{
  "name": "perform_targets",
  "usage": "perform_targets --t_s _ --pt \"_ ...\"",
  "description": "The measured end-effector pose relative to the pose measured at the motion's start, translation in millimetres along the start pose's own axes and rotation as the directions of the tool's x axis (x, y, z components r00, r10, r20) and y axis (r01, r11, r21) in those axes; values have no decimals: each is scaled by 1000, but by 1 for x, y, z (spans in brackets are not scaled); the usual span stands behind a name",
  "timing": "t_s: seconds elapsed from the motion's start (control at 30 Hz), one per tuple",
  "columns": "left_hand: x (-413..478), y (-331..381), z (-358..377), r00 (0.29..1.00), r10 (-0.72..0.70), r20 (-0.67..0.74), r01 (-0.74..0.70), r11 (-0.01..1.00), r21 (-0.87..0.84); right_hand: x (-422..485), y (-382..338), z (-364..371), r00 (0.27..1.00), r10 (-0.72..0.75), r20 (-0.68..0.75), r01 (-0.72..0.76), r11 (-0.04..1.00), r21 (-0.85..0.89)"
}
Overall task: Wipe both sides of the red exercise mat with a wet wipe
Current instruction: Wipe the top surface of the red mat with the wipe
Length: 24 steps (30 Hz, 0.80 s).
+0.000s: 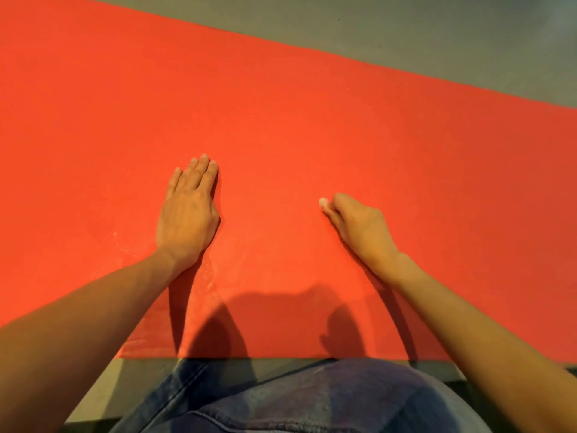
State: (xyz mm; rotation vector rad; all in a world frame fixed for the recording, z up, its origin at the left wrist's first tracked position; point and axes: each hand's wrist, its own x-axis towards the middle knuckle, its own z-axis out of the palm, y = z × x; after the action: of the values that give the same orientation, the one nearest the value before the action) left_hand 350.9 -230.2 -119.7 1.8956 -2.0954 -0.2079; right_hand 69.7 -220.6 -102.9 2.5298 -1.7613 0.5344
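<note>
The red exercise mat (281, 120) lies flat on a grey floor and fills most of the view. My left hand (187, 210) rests palm down on the mat, its fingers straight and close together. To its right my right hand (359, 226) presses on the mat with its fingers curled. A small white bit of the wet wipe (323, 201) shows at the fingertips; the rest of it is hidden under the hand. Faint damp streaks mark the mat near my left wrist.
Grey floor (437, 42) runs along the mat's far edge and shows again at the near edge. My knee in blue jeans (312, 398) sits just short of the mat's near edge.
</note>
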Motion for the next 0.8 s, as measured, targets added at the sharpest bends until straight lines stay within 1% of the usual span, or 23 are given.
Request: perform_targets --t_s 0.03,0.07,0.1,0.13,0.17,0.2,0.23,0.27,0.3,0.33,0.37,0.4,0.43,0.47,0.5,0.53,0.57,0.63,0.67,0.7,0.73,0.77,0.8 --pt "1 0 0 1000 5 1 -5 1000 -2 -15 -12 1 989 -144 47 142 989 31" --pt "1 0 0 1000 8 -1 -8 1000 -2 -31 -22 -1 948 -298 108 288 953 97" --pt "1 0 0 1000 7 -4 -7 1000 -1 -46 -28 -7 894 -413 175 387 907 169" --pt "1 0 0 1000 5 -3 -5 1000 -2 -55 -24 -12 851 -477 219 437 875 208" --pt "2 0 1 1000 2 0 -2 1000 -2 -56 -15 -17 839 -493 230 460 868 185" --pt "2 0 1 1000 3 2 -3 1000 -3 -52 -4 -21 871 -440 218 427 898 106" --pt "3 0 1 1000 5 1 -5 1000 -2 -43 7 -23 929 -319 189 323 946 12" --pt "3 0 1 1000 8 -3 -8 1000 0 -34 15 -25 980 -154 130 162 985 -56" --pt "3 -1 1 1000 11 -4 -11 1000 4 -30 18 -24 997 -25 80 31 997 -74" --pt "2 -1 2 1000 10 -3 -10 1000 7 -32 15 -20 998 18 57 -14 997 -74" --pt "2 -1 1 1000 8 1 -8 1000 6 -39 5 -16 998 -26 56 30 998 -57" --pt "2 -1 1 1000 8 6 -8 1000 3 -51 -6 -14 985 -136 102 137 990 -9" --pt "3 0 1 1000 8 7 -8 1000 1 -65 -16 -15 948 -279 155 268 960 85" --pt "3 0 1 1000 7 5 -7 1000 1 -77 -20 -18 895 -397 204 362 913 189" --pt "3 -1 1 1000 6 3 -6 1000 -1 -82 -17 -22 850 -474 228 421 873 247" --pt "3 -1 1 1000 5 2 -5 1000 -4 -80 -9 -27 844 -482 236 435 872 225" --pt "3 -1 1 1000 3 1 -3 1000 -5 -71 0 -30 882 -412 227 390 910 140" --pt "3 -1 2 1000 1 -1 -1 1000 -4 -52 14 -32 979 -154 130 162 985 -53" --pt "3 -1 2 1000 0 1 0 1000 -3 -49 15 -29 993 -86 84 93 992 -89" --pt "3 -1 2 1000 1 3 -1 1000 -2 -54 11 -25 993 -98 62 104 990 -93" --pt "3 -1 2 1000 0 6 0 1000 -1 -64 3 -22 981 -171 92 176 983 -51" --pt "3 -1 2 1000 -1 7 1 1000 0 -77 -6 -23 946 -288 151 284 958 48" --pt "3 -1 3 1000 -1 5 1 1000 0 -87 -12 -26 891 -403 209 374 912 167"
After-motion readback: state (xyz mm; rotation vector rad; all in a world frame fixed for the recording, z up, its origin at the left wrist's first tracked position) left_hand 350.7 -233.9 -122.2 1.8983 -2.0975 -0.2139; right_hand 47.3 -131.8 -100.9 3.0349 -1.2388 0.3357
